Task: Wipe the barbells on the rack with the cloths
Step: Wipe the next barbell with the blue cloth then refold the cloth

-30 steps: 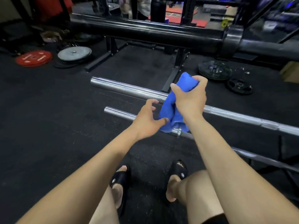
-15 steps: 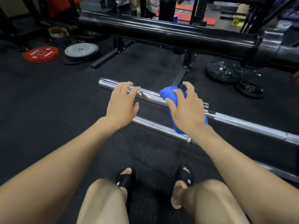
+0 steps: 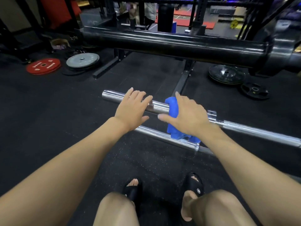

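Two chrome barbells lie low in front of me. The upper barbell (image 3: 112,95) runs from centre left to the right edge, and the lower barbell (image 3: 151,133) lies nearer to me. A blue cloth (image 3: 172,108) is draped over the upper barbell's sleeve and hangs down onto the lower one. My right hand (image 3: 189,117) presses on the cloth with fingers straight and thumb spread to the left. My left hand (image 3: 132,108) rests flat on the bare sleeve just left of the cloth, fingers straight.
A thick black bar (image 3: 162,44) crosses the rack above the chrome ones. Its stand foot (image 3: 183,79) is behind the cloth. Red plate (image 3: 43,66) and grey plate (image 3: 83,60) lie on the floor far left, black plates (image 3: 227,74) far right. My feet wear black slides (image 3: 132,190).
My right hand brought the lifted cloth down onto the upper barbell and flattened over it. My left hand left the cloth and moved up-left onto the bare sleeve.
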